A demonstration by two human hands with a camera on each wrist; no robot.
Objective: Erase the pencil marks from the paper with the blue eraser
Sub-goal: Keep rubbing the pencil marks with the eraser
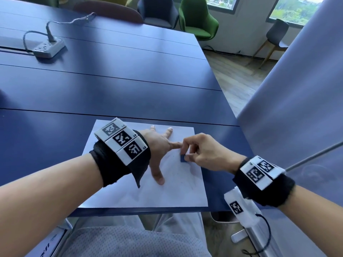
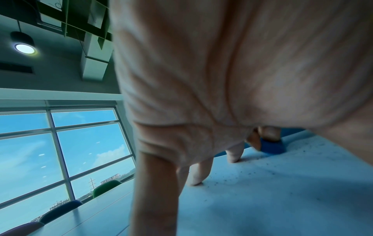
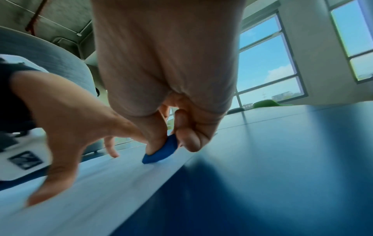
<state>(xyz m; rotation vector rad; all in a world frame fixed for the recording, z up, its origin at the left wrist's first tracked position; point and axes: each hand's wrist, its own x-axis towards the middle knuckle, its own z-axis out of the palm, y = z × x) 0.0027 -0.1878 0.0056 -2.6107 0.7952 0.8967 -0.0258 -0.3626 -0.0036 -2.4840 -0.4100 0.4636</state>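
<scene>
A white sheet of paper [image 1: 130, 191] lies at the near edge of the blue table [image 1: 111, 80]. My left hand [image 1: 159, 145] rests flat on the paper with its fingers spread, thumb toward me. My right hand [image 1: 196, 151] pinches the small blue eraser [image 1: 183, 158] between thumb and fingers and holds its lower edge against the paper, just right of the left index finger. The eraser [image 3: 161, 151] touches the sheet near its right edge. Faint pencil marks and dark crumbs [image 2: 302, 153] lie on the paper around the eraser [image 2: 272, 147].
A grey power strip [image 1: 49, 46] with its cable sits at the far left of the table. Green and dark chairs [image 1: 198, 19] stand beyond the far edge. A pale blue-grey panel [image 1: 297, 108] rises on the right. My lap is below the table edge.
</scene>
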